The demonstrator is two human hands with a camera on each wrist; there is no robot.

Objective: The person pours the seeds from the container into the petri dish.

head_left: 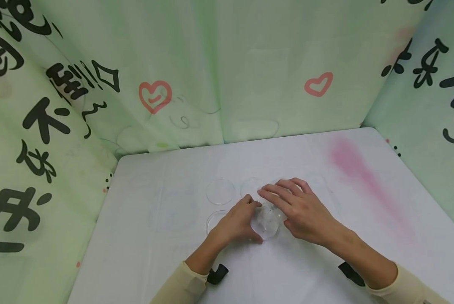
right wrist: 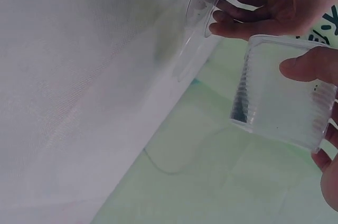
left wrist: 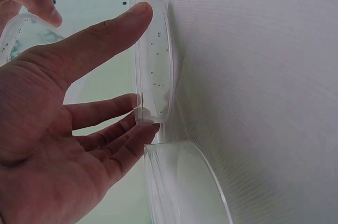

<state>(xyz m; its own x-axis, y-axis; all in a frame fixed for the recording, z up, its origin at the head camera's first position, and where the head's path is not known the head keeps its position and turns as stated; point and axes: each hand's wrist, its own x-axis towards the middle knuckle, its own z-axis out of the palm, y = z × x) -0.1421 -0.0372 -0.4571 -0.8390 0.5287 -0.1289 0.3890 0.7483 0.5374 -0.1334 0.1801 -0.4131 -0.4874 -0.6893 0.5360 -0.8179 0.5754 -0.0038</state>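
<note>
Near the middle of the table, my left hand (head_left: pixel 236 221) holds a shallow round clear dish (head_left: pixel 265 223), like a petri dish, by its sides. In the left wrist view the thumb is at one side of this dish (left wrist: pixel 155 71) and fingertips at the other; small dark specks show on it. My right hand (head_left: pixel 300 209) grips a clear plastic container (right wrist: pixel 285 92) with ridged sides, its thumb (right wrist: pixel 309 65) on one face and fingers round the far side. In the head view the right hand mostly hides that container, which is above and beside the dish. What it contains is unclear.
More clear round dishes lie nearby: one at the back left (head_left: pixel 220 191), one behind the hands (head_left: pixel 249 185), and one partly behind the left wrist (head_left: pixel 213 219). The white-covered table (head_left: pixel 154 253) bears a pink stain (head_left: pixel 356 169). Green printed curtains (head_left: pixel 242 76) surround it.
</note>
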